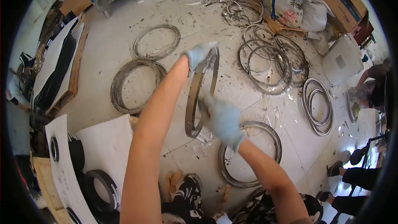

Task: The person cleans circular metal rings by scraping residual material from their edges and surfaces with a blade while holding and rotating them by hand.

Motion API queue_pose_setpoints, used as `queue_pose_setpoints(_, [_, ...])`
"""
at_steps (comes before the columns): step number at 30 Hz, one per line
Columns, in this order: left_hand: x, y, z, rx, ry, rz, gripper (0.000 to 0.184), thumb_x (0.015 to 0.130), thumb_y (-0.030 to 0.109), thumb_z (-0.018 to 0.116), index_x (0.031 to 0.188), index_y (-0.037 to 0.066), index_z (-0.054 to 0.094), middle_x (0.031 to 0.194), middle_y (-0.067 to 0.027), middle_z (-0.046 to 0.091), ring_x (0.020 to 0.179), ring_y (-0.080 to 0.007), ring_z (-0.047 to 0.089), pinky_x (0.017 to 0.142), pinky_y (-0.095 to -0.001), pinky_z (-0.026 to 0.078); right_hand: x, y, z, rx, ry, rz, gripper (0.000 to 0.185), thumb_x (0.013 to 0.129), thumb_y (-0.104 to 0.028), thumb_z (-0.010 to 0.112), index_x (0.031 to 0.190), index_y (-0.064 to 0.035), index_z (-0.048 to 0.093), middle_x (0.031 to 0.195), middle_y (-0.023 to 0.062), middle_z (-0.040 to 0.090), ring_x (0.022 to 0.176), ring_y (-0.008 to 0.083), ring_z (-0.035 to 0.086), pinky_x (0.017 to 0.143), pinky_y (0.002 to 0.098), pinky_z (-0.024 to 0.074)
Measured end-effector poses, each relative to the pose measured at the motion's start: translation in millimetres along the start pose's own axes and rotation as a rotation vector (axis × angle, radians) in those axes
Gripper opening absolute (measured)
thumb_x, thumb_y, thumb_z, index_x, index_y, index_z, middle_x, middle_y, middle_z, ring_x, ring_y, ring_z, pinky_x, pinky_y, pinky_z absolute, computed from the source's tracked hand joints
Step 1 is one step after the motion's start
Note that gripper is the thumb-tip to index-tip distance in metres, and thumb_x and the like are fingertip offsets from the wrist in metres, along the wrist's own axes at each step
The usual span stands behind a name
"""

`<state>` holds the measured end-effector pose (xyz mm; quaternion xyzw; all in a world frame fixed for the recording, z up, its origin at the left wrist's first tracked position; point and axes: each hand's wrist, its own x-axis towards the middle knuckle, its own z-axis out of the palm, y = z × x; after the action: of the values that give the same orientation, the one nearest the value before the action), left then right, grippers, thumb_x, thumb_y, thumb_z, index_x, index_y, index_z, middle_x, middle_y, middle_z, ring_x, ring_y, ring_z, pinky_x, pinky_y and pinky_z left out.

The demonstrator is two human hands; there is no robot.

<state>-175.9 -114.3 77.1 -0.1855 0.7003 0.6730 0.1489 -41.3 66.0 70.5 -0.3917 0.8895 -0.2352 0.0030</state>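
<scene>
At the left side, a black ring (90,184) stands on a white board (105,139), and next to this board, on the pale floor (292,122), lies a stack of metal rings (118,93). Just beyond the stack there is a single thin ring (178,39), lying flat. In the middle is the metal hoop (192,108), which is turned nearly edge-on and raised upright between the two gloved hands; whether its lower end touches the floor, I cannot tell. The left hand (202,53) is at its upper end, and its grip is closed around the band. The right hand (224,120), in a light blue glove, is lower, at the near side of the hoop; it is blurred, so I cannot tell if its grip pinches the band or only touches it. Partly below this hand, another ring (277,143) lies on the floor. Farther to the right are a pile of overlapping rings (286,68), then a pair of rings (304,95), a white bin (342,60), and, at the edge, another person (373,87).
</scene>
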Motion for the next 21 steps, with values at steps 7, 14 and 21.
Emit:
queue_pose_setpoints(7, [-106, -42, 13, 0.352, 0.535, 0.682, 0.064, 0.088, 0.054, 0.046, 0.120, -0.001, 0.052, 0.088, -0.0112, 0.061, 0.080, -0.0208, 0.057, 0.074, -0.0291, 0.045, 53, 8, -12, 0.031, 0.168, 0.031, 0.020, 0.077, -0.018, 0.057, 0.095, -0.0106, 0.056, 0.076, 0.0124, 0.062, 0.062, 0.0320, 0.061, 0.057, 0.0430, 0.0483])
queue_pose_setpoints(14, [-114, -60, 6, 0.166, 0.453, 0.345, 0.042, 0.090, 0.042, 0.050, 0.109, 0.005, 0.056, 0.070, -0.0009, 0.052, 0.060, -0.0095, 0.047, 0.056, -0.0252, 0.041, -9, -23, 33, -0.007, 0.050, 0.002, 0.015, 0.077, -0.020, 0.057, 0.088, -0.0095, 0.057, 0.072, 0.0111, 0.060, 0.062, 0.0317, 0.061, 0.056, 0.0430, 0.0482])
queue_pose_setpoints(21, [-50, -33, 5, 0.169, 0.393, 0.371, 0.034, 0.090, 0.038, 0.052, 0.093, 0.005, 0.058, 0.060, 0.0036, 0.043, 0.049, -0.0083, 0.041, 0.046, -0.0256, 0.035, 19, -9, 8, 0.072, 0.250, 0.095, 0.011, 0.078, -0.019, 0.058, 0.083, -0.0120, 0.053, 0.068, 0.0105, 0.057, 0.061, 0.0307, 0.060, 0.054, 0.0445, 0.0451])
